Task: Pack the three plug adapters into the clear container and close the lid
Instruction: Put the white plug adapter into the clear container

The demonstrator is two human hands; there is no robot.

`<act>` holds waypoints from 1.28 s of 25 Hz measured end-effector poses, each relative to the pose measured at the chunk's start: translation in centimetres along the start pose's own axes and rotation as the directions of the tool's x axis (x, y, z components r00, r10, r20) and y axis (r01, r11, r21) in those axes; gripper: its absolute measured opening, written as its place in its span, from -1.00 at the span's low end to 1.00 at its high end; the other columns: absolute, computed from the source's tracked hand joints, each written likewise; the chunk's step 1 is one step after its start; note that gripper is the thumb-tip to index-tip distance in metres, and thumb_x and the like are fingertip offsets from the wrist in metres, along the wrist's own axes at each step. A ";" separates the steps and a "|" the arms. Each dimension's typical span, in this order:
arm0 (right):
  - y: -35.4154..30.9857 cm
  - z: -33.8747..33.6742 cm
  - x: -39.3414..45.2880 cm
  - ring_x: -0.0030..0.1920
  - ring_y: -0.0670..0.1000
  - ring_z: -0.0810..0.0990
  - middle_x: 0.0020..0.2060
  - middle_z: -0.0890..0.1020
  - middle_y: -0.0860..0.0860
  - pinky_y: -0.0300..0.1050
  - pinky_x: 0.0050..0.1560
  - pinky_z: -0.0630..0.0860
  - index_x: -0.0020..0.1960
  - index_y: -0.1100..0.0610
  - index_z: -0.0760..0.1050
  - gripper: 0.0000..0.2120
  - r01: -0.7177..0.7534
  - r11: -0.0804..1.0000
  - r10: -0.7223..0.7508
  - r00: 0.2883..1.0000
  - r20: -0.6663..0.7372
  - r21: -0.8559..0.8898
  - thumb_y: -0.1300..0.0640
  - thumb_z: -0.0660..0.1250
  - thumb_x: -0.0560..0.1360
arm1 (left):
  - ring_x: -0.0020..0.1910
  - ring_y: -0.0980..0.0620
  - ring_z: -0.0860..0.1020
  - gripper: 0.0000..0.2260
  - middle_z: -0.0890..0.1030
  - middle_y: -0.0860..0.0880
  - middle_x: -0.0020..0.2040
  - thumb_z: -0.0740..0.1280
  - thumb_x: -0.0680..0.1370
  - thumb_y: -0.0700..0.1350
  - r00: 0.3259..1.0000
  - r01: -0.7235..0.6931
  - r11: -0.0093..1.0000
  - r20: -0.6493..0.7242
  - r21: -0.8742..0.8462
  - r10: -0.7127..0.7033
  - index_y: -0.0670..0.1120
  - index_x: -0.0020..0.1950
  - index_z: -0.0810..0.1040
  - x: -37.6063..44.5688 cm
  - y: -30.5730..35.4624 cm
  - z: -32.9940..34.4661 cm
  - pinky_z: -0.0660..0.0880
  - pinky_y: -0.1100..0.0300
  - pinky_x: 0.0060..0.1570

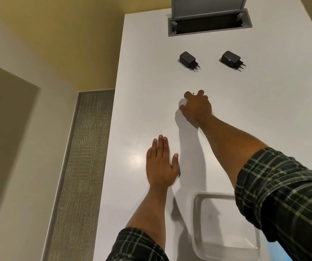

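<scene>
Two black plug adapters lie on the white table, one at the left and one at the right, prongs pointing right and toward me. My right hand reaches out in the middle of the table with its fingers closed around a white plug adapter, which is mostly hidden under the hand. My left hand rests flat on the table, fingers extended, holding nothing. The clear container sits open near the front edge, partly covered by my right sleeve. No lid is in view.
A grey cable box with its flap raised is set into the table's far end. The table's left edge drops off to a floor with a textured grey strip.
</scene>
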State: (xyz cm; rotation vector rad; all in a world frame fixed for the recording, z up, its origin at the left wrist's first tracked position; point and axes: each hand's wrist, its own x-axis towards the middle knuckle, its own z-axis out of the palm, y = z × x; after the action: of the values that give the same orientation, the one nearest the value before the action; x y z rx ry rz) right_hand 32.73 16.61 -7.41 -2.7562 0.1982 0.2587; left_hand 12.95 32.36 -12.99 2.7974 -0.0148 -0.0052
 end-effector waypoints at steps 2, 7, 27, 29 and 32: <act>0.2 -0.2 -0.7 0.14 0.29 0.48 0.20 0.42 0.20 0.04 0.07 0.50 0.30 0.02 0.46 -0.57 0.005 1.000 -0.005 1.000 0.014 0.022 -0.05 0.36 0.46 | 0.63 -0.01 0.05 -0.42 0.11 -0.03 0.65 0.06 0.67 0.13 1.000 -0.009 1.000 0.018 0.019 0.009 -0.09 0.64 0.10 0.1 -0.1 0.1 0.15 0.02 0.55; 1.7 -0.4 -4.0 0.05 0.26 0.49 0.16 0.38 0.16 0.03 -0.05 0.55 0.20 0.03 0.51 -0.60 0.082 0.989 -0.086 0.996 0.031 0.126 0.03 0.43 0.38 | 0.63 -0.03 0.09 -0.46 0.13 -0.06 0.64 0.02 0.69 0.08 0.997 -0.019 0.999 0.075 0.040 0.016 -0.13 0.63 0.12 0.3 -0.5 0.1 0.19 -0.03 0.55; 6.1 -5.2 -26.8 0.10 -0.05 0.56 0.18 0.47 -0.10 -0.16 -0.04 0.62 0.21 -0.22 0.53 -0.39 0.163 0.618 -0.130 0.986 -0.105 0.769 0.25 0.45 0.24 | 0.64 -0.11 -0.09 -0.42 -0.13 -0.15 0.65 -0.06 0.71 0.05 0.881 -0.053 0.994 0.473 0.093 0.003 -0.23 0.63 -0.10 -15.4 -0.8 -4.5 -0.07 0.10 0.61; 7.3 -5.2 -29.7 0.09 -0.09 0.56 0.17 0.53 -0.13 -0.20 -0.07 0.59 0.24 -0.15 0.53 -0.38 0.239 0.630 -0.207 0.969 -0.137 0.739 0.25 0.44 0.24 | 0.64 -0.11 -0.12 -0.44 -0.16 -0.13 0.65 -0.03 0.72 0.00 0.864 -0.031 0.998 0.504 0.059 -0.003 -0.22 0.63 -0.13 -18.0 -0.4 -4.5 -0.08 0.08 0.60; 9.3 -4.6 -32.7 0.09 -0.11 0.58 0.14 0.56 -0.08 -0.35 -0.03 0.50 0.30 -0.02 0.55 -0.37 0.387 0.692 -0.384 0.912 -0.143 0.609 0.22 0.45 0.23 | 0.64 -0.13 -0.15 -0.45 -0.17 -0.15 0.65 -0.06 0.72 -0.01 0.837 -0.026 0.999 0.547 0.037 0.001 -0.22 0.63 -0.13 -20.4 -0.3 -3.6 -0.07 0.04 0.60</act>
State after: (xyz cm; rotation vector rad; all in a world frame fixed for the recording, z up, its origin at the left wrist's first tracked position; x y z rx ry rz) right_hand 0.02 9.74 0.34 -2.0533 -0.2630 0.0502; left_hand -7.46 34.06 -9.70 2.7344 -0.1761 -0.8124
